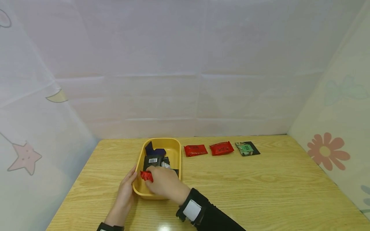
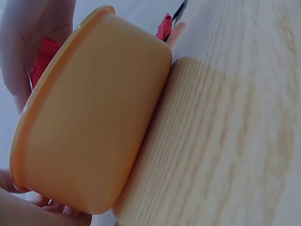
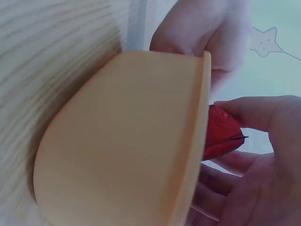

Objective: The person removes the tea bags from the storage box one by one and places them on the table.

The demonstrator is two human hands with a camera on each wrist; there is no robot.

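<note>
A yellow plastic basket point(image 1: 176, 150) stands on the table, holding a dark box with a barcode label point(image 1: 152, 160), a dark blue packet point(image 1: 159, 152) and several small dark items. Over its near half, my right hand point(image 1: 166, 183) pinches a red packet point(image 1: 146, 175) between thumb and fingers. That red packet point(image 3: 223, 134) shows just above the rim in the right wrist view. My left hand point(image 1: 126, 186) rests against the basket's left side, its fingers along the outer wall and rim.
Right of the basket lie a red packet point(image 1: 195, 150), another red packet point(image 1: 221, 148) and a black and green packet point(image 1: 247, 148), in a row near the back of the wooden table point(image 1: 245, 192). A pale cloth wall point(image 1: 199, 106) rises behind the table.
</note>
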